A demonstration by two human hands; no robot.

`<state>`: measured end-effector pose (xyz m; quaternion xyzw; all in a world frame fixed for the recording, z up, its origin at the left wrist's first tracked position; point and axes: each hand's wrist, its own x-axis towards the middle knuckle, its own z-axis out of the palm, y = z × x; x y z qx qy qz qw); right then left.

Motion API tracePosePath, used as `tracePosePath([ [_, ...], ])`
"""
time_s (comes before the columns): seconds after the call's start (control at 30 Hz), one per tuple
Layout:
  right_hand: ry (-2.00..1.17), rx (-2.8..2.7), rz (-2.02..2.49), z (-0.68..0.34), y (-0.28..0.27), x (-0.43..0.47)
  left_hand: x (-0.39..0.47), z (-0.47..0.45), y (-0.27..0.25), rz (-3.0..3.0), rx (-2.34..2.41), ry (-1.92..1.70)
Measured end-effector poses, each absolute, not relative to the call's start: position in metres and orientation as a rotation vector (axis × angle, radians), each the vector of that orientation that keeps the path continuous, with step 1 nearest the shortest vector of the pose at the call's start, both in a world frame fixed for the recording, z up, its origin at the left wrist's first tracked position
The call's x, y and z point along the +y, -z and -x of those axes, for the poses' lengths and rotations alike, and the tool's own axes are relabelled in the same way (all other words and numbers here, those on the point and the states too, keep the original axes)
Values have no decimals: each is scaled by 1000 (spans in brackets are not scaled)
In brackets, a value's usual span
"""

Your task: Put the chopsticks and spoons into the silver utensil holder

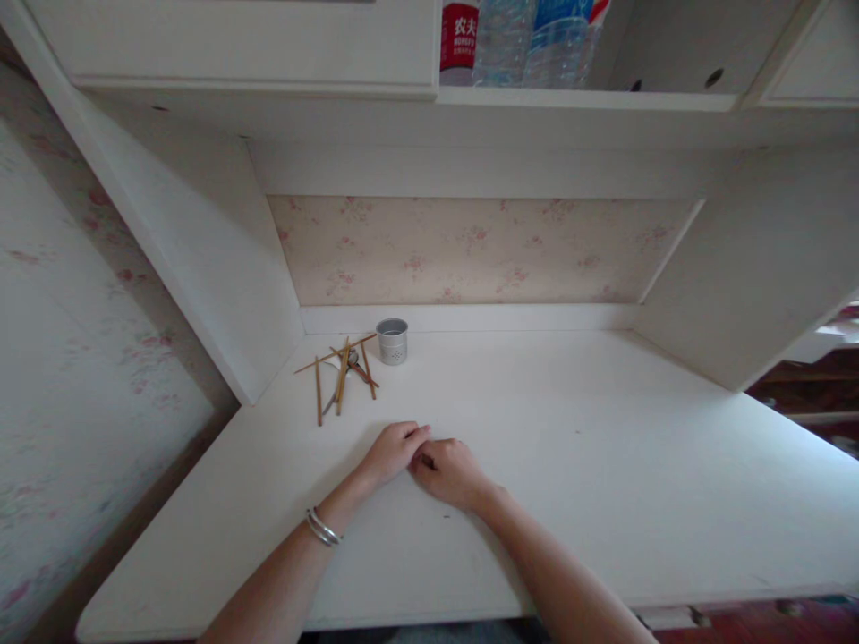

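Observation:
My left hand (395, 451), with silver bangles (323, 527) on its wrist, rests on the white desk with its fingers curled closed. Against its fingertips lies my right hand (448, 469), also loosely closed; I see nothing held in either. Beyond my left hand is a loose pile of wooden chopsticks (343, 380), crossing one another at several angles. Metal cutlery that looks like spoons (352, 357) lies among them, partly covered. Just right of the pile stands a grey utensil holder (393, 343), upright, with small holes in its side. Neither hand touches these things.
The white desk (604, 483) runs back to a low ledge and a floral-papered wall panel (470, 250). White side panels (201, 259) close it in left and right. Overhead, an open shelf (591, 100) holds plastic bottles (503, 40).

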<state>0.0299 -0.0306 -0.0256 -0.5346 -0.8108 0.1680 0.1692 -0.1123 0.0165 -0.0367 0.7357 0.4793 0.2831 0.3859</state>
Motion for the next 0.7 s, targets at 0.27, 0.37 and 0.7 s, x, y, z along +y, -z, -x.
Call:
tracePosePath([
  [0.27,-459,-2301,1479,-30,27,-30,15,112,34,-1890,1226,-717],
  [0.37,-467,-2301,1477,-30,27,-30,14,112,32,-1877,1223,-714],
  [0.7,-487,-2286,1489,-31,26,-31,14,112,28,-1859,1223,-700],
])
